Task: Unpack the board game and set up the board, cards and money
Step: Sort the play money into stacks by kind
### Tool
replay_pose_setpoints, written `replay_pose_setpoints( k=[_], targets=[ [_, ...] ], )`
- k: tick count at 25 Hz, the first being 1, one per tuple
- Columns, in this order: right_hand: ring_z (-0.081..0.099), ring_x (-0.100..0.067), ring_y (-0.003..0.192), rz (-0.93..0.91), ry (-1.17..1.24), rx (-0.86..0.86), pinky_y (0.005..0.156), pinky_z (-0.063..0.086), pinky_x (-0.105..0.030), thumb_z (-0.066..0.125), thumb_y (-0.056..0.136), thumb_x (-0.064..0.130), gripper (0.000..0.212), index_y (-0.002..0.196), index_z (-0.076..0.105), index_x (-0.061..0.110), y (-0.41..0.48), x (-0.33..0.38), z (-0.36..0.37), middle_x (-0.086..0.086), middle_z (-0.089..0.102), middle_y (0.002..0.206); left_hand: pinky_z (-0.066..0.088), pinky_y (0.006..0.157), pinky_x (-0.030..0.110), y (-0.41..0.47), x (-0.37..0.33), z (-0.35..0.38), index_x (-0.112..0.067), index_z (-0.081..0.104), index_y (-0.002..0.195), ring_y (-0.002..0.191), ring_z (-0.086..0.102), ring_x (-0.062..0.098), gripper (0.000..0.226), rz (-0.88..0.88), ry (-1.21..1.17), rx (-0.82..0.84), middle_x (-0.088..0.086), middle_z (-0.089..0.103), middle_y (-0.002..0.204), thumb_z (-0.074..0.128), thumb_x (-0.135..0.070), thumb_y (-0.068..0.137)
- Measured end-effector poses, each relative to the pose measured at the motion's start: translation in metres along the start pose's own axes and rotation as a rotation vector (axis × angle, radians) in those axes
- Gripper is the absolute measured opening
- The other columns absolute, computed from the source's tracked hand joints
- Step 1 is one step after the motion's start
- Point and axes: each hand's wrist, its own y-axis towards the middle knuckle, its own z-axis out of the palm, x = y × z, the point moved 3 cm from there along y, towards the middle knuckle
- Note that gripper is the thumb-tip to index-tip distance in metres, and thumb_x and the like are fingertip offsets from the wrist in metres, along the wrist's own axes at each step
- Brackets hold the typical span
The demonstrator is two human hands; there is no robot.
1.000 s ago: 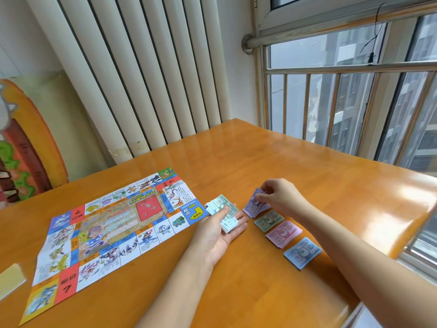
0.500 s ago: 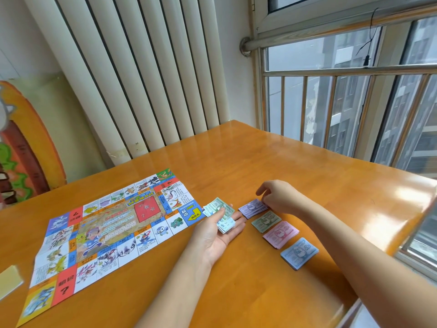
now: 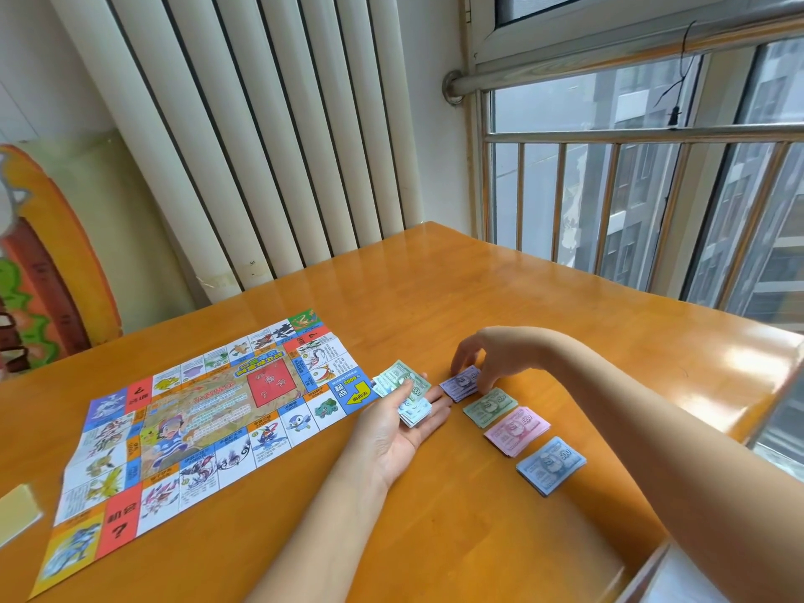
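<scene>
On the orange wooden table (image 3: 435, 298), the left hand (image 3: 398, 433) grips mixed paper banknotes (image 3: 402, 382); the right hand (image 3: 487, 354) pinches the purple banknote stack (image 3: 457, 386).

A single view, riding on the person's head, looks forward and down across the wooden table (image 3: 478, 289). It's in close: both forearms sweep up from the bottom edge. The left hand (image 3: 391, 433), thumb pinning its play notes (image 3: 407, 385), sits at dead centre. The right hand (image 3: 491, 354) pinches the purple stack of notes (image 3: 459, 387) just to its right. The wide lens bows the edges, with the game board (image 3: 195, 428) at lower left, white vertical slats (image 3: 261, 145) at upper left and the barred window (image 3: 631, 202) at upper right.
</scene>
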Motion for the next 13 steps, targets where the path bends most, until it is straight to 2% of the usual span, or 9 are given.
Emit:
replay_pose_setpoints(
  k=[9,11,13],
  targets=[
    [0.057,-0.016,0.102,-0.017,0.056,-0.030,0.070,0.045,-0.019,0.066,0.083,0.011,0.039,0.118,0.062,0.028,0.002,0.000,0.004,0.001,0.056,0.124,0.053,0.077,0.045,-0.001,0.001,0.001,0.002,0.059,0.103,0.092,0.063,0.040,0.019,-0.001,-0.008,0.009,0.032,0.061,0.107,0.043,-0.007,0.098],
    [0.056,-0.016,0.104,-0.013,0.141,-0.103,0.078,0.048,-0.023,0.062,0.084,0.009,0.039,0.119,0.061,0.027,-0.001,-0.003,0.005,0.002,0.055,0.121,0.057,0.073,0.042,-0.002,0.000,-0.001,0.004,0.058,0.107,0.090,0.066,0.038,0.019,0.022,-0.013,0.003,0.031,0.063,0.108,0.045,-0.007,0.098],
    [0.058,-0.018,0.101,-0.045,0.312,-0.261,0.083,0.049,-0.029,0.060,0.086,0.010,0.031,0.114,0.065,0.023,-0.008,-0.004,0.003,0.001,0.058,0.113,0.060,0.065,0.034,-0.003,-0.002,-0.002,0.003,0.057,0.109,0.083,0.071,0.031,0.019,0.091,0.047,0.006,0.026,0.068,0.101,0.050,-0.008,0.096]
  ],
)
